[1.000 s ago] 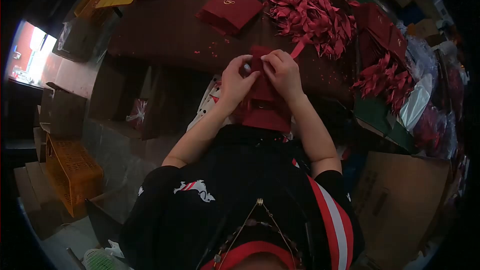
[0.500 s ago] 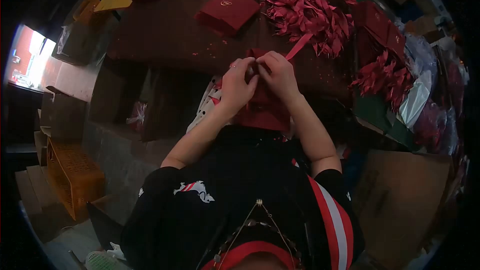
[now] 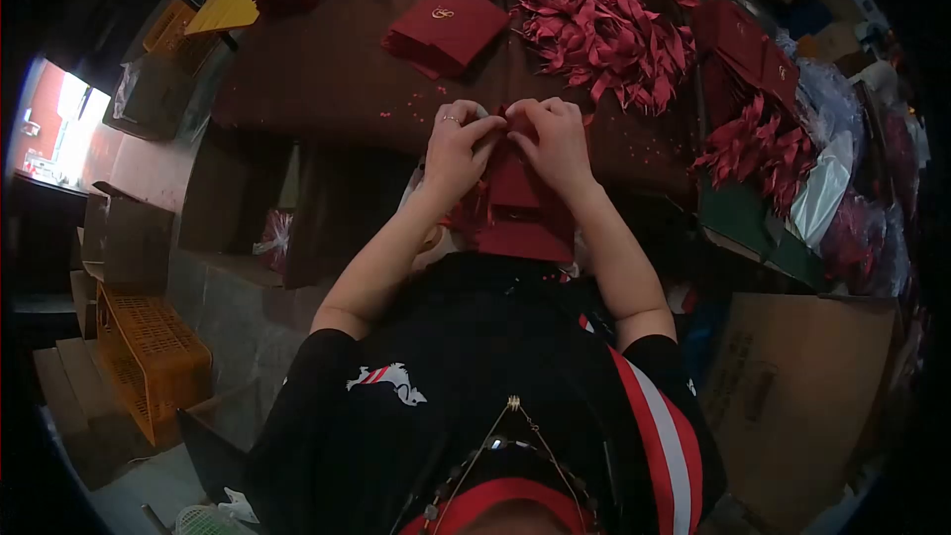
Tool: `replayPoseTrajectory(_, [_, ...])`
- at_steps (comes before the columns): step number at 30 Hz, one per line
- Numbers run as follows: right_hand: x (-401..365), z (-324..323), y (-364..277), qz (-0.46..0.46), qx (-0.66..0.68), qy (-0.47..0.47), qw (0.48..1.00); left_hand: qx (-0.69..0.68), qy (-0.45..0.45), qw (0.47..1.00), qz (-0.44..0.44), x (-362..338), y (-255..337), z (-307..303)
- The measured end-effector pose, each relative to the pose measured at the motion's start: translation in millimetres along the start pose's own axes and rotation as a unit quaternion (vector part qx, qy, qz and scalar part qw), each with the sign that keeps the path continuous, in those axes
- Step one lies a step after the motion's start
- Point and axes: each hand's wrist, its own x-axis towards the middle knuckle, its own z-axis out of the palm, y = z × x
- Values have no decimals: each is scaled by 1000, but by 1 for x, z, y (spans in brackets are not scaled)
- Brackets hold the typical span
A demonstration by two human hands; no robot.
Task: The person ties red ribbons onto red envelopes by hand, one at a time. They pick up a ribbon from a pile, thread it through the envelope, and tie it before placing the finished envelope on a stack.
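Note:
My left hand (image 3: 461,149) and my right hand (image 3: 557,144) meet at the table's near edge, thumbs and forefingers pinched close together. A bit of red ribbon (image 3: 503,111) shows between the fingertips, and a short piece of it sticks out behind my right hand. Below the hands, a dark red folded card sleeve or pouch (image 3: 525,238) lies over my lap; its upper part is partly hidden by the fingers. More red strips hang beside it under my left wrist. How the ribbon is fastened to the sleeve cannot be made out.
A heap of red ribbons (image 3: 614,35) and a stack of red sleeves with a gold emblem (image 3: 446,30) lie on the brown tablecloth (image 3: 317,69). More sleeves (image 3: 743,45) and ribbons stand at right. An orange crate (image 3: 154,362) and cardboard boxes (image 3: 802,386) surround me.
The long ribbon tail that stretched from my right hand toward the heap has drawn in to a short piece. Both hands still pinch together, with my left wrist shifted slightly left.

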Motion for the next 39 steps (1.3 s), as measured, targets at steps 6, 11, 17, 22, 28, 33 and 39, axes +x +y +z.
replayPoseTrajectory(6, [1,1,7,54,83,-19,995,13,-51,999,-8,16,-16,13])
replayPoseTrajectory(11, [-6,5,17,79,128,-28,988,80,-64,994,39,18,-19,17])
replayPoseTrajectory(17, [-10,7,23,94,135,-43,985,19,-37,999,-3,16,-21,14])
replayPoseTrajectory(22, [-10,11,25,78,133,-23,988,33,-23,996,76,16,-23,14])
replayPoseTrajectory(28, [-11,10,18,55,104,6,993,132,-77,982,108,25,-29,12])
replayPoseTrajectory(33, [-10,17,9,15,61,7,998,177,-117,973,87,20,-33,0])
replayPoseTrajectory(39, [-10,19,12,-3,85,9,996,240,-185,950,-77,31,-58,-61])
